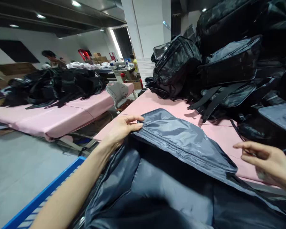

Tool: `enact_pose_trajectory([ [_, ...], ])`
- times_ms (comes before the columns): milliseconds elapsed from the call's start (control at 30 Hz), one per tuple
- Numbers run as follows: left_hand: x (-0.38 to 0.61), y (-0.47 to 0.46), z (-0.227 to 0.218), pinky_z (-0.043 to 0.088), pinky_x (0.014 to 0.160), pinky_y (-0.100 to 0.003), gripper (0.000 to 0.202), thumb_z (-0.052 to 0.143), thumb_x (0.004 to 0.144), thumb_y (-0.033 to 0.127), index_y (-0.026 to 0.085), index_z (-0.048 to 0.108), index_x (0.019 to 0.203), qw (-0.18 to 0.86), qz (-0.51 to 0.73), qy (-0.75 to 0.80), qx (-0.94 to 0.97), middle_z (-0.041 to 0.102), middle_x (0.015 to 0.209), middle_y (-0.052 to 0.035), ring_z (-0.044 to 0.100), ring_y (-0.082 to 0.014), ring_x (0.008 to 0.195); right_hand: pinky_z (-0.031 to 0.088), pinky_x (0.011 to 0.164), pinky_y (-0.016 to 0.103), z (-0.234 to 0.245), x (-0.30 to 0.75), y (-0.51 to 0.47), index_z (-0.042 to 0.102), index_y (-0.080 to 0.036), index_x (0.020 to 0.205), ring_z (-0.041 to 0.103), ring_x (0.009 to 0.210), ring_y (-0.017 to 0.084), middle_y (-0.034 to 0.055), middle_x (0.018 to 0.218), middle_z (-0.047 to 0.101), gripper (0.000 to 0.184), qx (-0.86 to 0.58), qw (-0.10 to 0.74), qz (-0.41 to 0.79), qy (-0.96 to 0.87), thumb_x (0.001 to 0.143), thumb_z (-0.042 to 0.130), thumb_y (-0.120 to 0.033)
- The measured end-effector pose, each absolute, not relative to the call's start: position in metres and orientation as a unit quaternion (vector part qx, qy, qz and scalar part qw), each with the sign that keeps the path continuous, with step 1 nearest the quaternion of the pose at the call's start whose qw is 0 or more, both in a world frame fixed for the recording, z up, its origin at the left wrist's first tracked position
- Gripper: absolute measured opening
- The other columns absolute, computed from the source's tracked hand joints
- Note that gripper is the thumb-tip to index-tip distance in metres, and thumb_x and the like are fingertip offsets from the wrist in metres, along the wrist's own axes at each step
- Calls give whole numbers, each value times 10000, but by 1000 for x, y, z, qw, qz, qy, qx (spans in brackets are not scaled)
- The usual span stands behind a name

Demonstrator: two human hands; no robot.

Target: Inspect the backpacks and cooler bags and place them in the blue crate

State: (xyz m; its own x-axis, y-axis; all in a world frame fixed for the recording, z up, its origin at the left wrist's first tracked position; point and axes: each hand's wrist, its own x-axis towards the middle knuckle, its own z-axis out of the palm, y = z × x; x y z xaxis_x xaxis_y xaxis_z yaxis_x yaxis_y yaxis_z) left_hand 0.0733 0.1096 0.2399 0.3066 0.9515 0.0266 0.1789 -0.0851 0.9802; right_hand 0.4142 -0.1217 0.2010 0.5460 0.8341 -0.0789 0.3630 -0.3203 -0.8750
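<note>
A large bag (171, 187) with a grey-blue lining lies unzipped in front of me, its dark inside facing up. Its lid flap (178, 135) is folded back over the edge of the pink-covered table. Thumb and fingers of my left hand (124, 128) pinch the left corner of that flap. Off to the right, my right hand (264, 159) hovers apart from the bag, over the table edge; its fingers are slightly curled and apart, with nothing visible in them.
Black backpacks (176, 66) are heaped high on the pink table (143, 103) at the right. More black bags (62, 84) cover a second pink table (54, 117) at the left, with a person (53, 58) behind it. A blue crate (45, 194) stands at lower left, a grey chair (116, 93) between the tables.
</note>
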Motion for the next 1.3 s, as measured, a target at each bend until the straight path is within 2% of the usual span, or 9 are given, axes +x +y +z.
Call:
enact_pose_trajectory([
  [100, 78, 117, 239, 398, 579, -213, 434, 823, 405, 327, 136, 674, 765, 504, 392, 453, 622, 604, 630, 17, 513, -89, 566, 527, 545, 249, 187, 411, -131, 723, -199, 855, 633, 661, 184, 81, 944, 690, 375, -744, 386, 267, -476, 548, 744, -413],
  [200, 75, 123, 236, 397, 586, -228, 444, 803, 438, 371, 135, 679, 792, 477, 394, 459, 638, 602, 626, 11, 507, -96, 560, 533, 751, 284, 181, 403, -127, 732, -202, 825, 652, 839, 230, 77, 897, 699, 285, -703, 370, 233, -561, 629, 685, -403],
  [300, 70, 117, 236, 423, 641, -279, 379, 714, 589, 441, 141, 683, 819, 371, 381, 466, 707, 642, 747, -39, 552, -150, 654, 535, 669, 269, 178, 400, -117, 733, -199, 794, 657, 754, 217, 88, 840, 699, 297, -680, 404, 187, -583, 685, 643, -460],
  [367, 74, 100, 237, 424, 746, -333, 300, 627, 718, 426, 159, 687, 842, 218, 385, 454, 774, 655, 934, -78, 571, -201, 826, 533, 623, 253, 179, 402, -111, 735, -209, 752, 658, 711, 209, 87, 803, 700, 309, -677, 424, 169, -577, 666, 663, -497],
  [500, 105, 53, 239, 345, 852, -382, 192, 529, 864, 343, 236, 686, 887, -1, 304, 297, 905, 643, 1065, -41, 530, -203, 944, 538, 596, 241, 186, 408, -107, 726, -226, 675, 662, 652, 204, 79, 749, 704, 308, -679, 423, 170, -576, 605, 711, -525],
  [667, 142, 37, 241, 333, 741, -314, 188, 513, 891, 310, 214, 661, 829, 57, 179, 198, 962, 653, 863, -7, 505, -158, 814, 543, 675, 250, 191, 418, -106, 714, -249, 827, 671, 750, 203, 63, 852, 707, 256, -671, 373, 141, -625, 688, 686, -462],
  [900, 146, 53, 245, 384, 774, -251, 58, 599, 828, 208, 171, 642, 838, 184, 150, 179, 955, 650, 852, -8, 550, -141, 829, 543, 706, 293, 199, 433, -107, 505, -306, 1196, 645, 884, 210, 48, 1061, 650, 495, -614, 263, -77, -740, 750, 635, -475],
  [1067, 150, 55, 242, 403, 786, -238, 117, 568, 846, 209, 180, 681, 859, 200, 148, 177, 952, 656, 874, -17, 569, -146, 855, 505, 686, 265, 219, 420, -102, 549, -265, 1071, 610, 844, 167, 41, 953, 633, 265, -527, 293, -132, -787, 813, 600, -297],
  [1300, 149, 55, 243, 410, 793, -236, 133, 566, 846, 221, 186, 694, 860, 201, 144, 188, 950, 656, 872, -15, 573, -147, 857, 459, 667, 285, 237, 402, -82, 575, -213, 1002, 563, 762, 137, 20, 829, 653, 201, -404, 279, -201, -848, 815, 583, -138],
])
